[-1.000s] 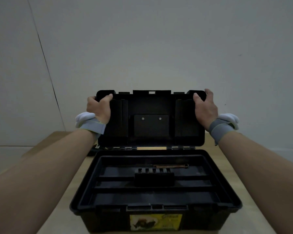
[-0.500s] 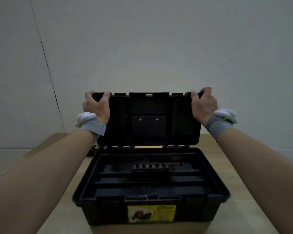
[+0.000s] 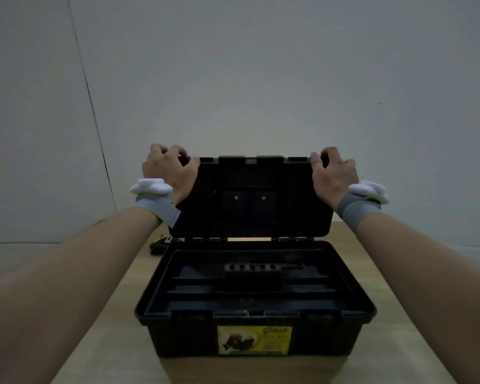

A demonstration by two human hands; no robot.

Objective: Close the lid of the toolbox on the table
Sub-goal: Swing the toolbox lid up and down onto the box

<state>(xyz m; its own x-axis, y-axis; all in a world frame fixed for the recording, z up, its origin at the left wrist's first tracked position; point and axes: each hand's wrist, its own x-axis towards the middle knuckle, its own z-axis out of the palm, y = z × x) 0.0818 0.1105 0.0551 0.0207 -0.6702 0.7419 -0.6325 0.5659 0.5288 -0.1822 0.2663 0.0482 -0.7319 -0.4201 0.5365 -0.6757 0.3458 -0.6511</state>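
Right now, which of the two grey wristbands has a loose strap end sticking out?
The grey wristband on the left wrist: its strap end juts toward the black toolbox lid. The right wrist's band lies flat.

Black toolbox (image 3: 255,300) and lid (image 3: 250,200), yellow label (image 3: 254,340) with green script on its front; tan table (image 3: 399,342); grey wristbands (image 3: 354,210) with white pads; pale grey wall (image 3: 261,65)

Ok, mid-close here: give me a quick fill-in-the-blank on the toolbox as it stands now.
1. The lid stands ____, not shut.
2. The left hand and right hand each grip a top ____ of the lid.
3. The label on the toolbox front is ____.

Missing: open; corner; yellow
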